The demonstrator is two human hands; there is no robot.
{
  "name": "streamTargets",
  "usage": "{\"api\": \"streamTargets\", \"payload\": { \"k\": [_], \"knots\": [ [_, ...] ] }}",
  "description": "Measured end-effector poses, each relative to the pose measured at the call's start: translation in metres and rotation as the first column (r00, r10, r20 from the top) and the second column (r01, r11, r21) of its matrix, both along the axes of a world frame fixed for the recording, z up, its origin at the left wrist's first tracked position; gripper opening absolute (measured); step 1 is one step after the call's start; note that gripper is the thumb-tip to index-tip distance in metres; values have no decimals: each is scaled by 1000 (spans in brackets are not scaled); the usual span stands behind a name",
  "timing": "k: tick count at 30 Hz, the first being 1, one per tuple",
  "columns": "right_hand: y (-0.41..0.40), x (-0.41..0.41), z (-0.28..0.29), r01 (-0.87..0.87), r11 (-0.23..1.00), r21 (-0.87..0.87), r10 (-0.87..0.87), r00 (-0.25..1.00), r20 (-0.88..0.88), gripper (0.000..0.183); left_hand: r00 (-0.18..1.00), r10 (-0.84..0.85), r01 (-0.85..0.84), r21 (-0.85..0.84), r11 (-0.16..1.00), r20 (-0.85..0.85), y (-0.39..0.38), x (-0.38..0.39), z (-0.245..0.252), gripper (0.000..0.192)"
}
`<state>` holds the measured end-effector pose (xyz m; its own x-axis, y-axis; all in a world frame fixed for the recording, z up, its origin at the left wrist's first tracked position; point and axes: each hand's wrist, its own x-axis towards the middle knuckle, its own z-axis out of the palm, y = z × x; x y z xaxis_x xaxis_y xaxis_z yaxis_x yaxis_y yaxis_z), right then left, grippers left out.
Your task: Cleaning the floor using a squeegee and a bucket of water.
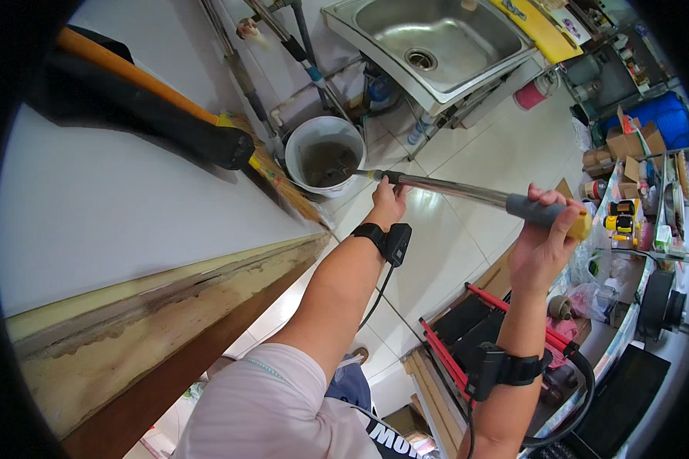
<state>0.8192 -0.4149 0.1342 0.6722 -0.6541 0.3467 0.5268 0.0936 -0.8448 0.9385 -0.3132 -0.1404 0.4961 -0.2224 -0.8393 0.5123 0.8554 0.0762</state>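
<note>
My left hand (387, 199) grips the lower part of a metal telescopic mop pole (459, 189), near its dark collar. The fingers of my right hand (542, 246) wrap around the grey grip (531, 209) at the pole's upper end, just below the yellow end cap (580, 225). The far end of the pole reaches into a white plastic bucket (298, 178) on the floor. Murky brown water (321, 163) stands in the bucket. A dark mop head (344, 166) seems partly sunk in it, and its shape is hard to make out.
A steel sink (436, 34) stands beyond the bucket. A straw broom (287, 189) and other poles (244, 74) lean against the wall. A worn wall end (166, 310) borders my left. At my right are a red-framed folding step ladder (459, 321) and cluttered shelves (620, 258).
</note>
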Motion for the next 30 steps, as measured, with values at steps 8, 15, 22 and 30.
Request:
{"api": "streamTargets", "payload": {
  "k": [8, 15, 22, 30],
  "knots": [
    [57, -36, 2, 10, 988, -155, -29, 993, -118, 27, 997, 73, -72, -347, 935, -10, 30, 4, -29, 49],
    [101, -98, 31, -232, 941, -248, 183, 962, -203, 33, 989, -143, 151, -283, 947, 49, 68, -12, -6, 20],
    [86, -177, 117, -528, 758, -383, 459, 849, -261, 35, 997, 63, -23, -647, 762, 38, 73, -92, 96, 16],
    [97, -259, 199, -641, 742, -196, 417, 672, -612, 30, 960, -276, 193, -622, 758, -38, 77, -147, 155, 25]
  ]
}}
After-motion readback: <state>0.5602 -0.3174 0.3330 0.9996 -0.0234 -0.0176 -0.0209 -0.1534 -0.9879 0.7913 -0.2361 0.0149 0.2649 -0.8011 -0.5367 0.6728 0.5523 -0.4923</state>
